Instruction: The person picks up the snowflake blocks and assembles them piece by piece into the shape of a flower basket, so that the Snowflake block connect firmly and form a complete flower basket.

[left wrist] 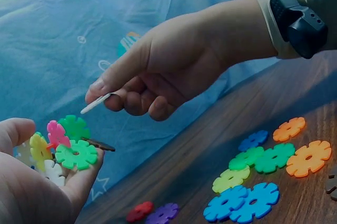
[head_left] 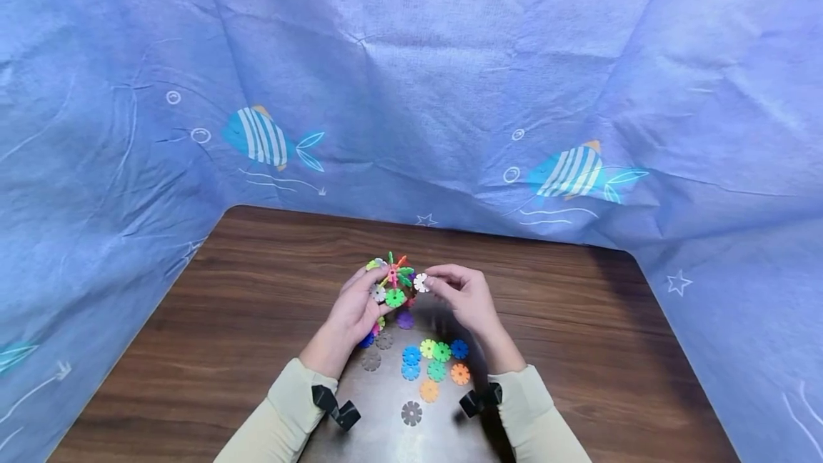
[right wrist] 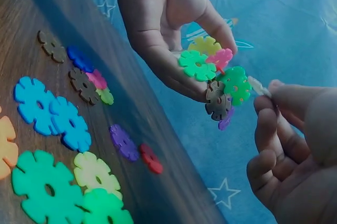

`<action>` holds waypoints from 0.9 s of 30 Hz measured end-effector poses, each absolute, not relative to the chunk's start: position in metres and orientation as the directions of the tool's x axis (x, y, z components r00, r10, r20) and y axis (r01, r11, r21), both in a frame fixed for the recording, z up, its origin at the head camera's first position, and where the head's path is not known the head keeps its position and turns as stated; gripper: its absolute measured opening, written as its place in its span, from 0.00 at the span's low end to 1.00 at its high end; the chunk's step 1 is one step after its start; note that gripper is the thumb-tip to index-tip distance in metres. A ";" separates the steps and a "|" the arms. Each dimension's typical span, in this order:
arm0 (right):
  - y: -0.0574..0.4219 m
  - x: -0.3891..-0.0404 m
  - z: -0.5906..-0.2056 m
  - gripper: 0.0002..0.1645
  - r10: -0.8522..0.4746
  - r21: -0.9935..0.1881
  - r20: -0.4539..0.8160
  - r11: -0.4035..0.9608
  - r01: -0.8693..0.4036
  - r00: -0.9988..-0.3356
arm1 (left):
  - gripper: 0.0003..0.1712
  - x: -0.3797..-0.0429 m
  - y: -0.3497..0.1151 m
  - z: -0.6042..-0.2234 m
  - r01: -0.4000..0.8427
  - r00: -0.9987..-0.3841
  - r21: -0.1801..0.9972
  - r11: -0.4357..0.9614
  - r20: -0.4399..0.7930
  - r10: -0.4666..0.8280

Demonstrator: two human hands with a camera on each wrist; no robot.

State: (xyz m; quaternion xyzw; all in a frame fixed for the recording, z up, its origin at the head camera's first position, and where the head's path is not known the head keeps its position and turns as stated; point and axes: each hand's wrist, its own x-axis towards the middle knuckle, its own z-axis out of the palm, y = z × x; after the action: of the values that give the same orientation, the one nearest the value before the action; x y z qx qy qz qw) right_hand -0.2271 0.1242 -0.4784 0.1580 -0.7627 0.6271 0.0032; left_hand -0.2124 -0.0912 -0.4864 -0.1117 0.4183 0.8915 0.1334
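My left hand (head_left: 350, 314) holds a cluster of interlocked plastic snowflake discs (head_left: 395, 297) above the table, its thumb and fingers around it. Green, pink, yellow, white, brown and purple discs show in the cluster (right wrist: 197, 65) from the right wrist view. Close to its right side, my right hand (head_left: 471, 300) pinches a single white snowflake disc (head_left: 421, 282) between thumb and fingers. In the left wrist view this white disc (left wrist: 97, 103) appears edge-on, above the cluster. From the right wrist it seems to be at a green disc (right wrist: 238, 85); whether they touch I cannot tell.
Loose discs lie on the dark wooden table (head_left: 579, 320): blue (head_left: 411, 355), green (head_left: 436, 371), yellow (head_left: 428, 348), orange (head_left: 460, 374), purple (head_left: 405, 319) and brown (head_left: 411, 414). More lie beneath my left forearm. A blue fish-print cloth (head_left: 424, 127) hangs around the table.
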 end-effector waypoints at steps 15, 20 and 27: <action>0.122 -0.234 -0.484 0.10 -0.303 -0.953 0.224 0.131 -0.273 -0.926 | 0.27 -0.214 -0.090 -0.486 -0.317 -0.945 0.738 -0.595 -0.300 0.132; 0.123 -0.234 -0.486 0.11 -0.303 -0.953 0.238 0.110 -0.282 -0.923 | 0.26 -0.213 -0.086 -0.490 -0.319 -0.943 0.741 -0.592 -0.309 0.121; 0.127 -0.232 -0.488 0.16 -0.366 -0.950 0.214 0.139 -0.281 -0.905 | 0.26 -0.212 -0.081 -0.493 -0.325 -0.942 0.739 -0.590 -0.307 0.135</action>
State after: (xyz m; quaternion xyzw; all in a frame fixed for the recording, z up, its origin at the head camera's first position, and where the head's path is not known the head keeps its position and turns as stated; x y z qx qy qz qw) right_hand -0.2324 0.1270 -0.4878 0.2147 -0.7539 0.6200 -0.0344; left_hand -0.2120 -0.0811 -0.4927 -0.1097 0.4340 0.8847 0.1299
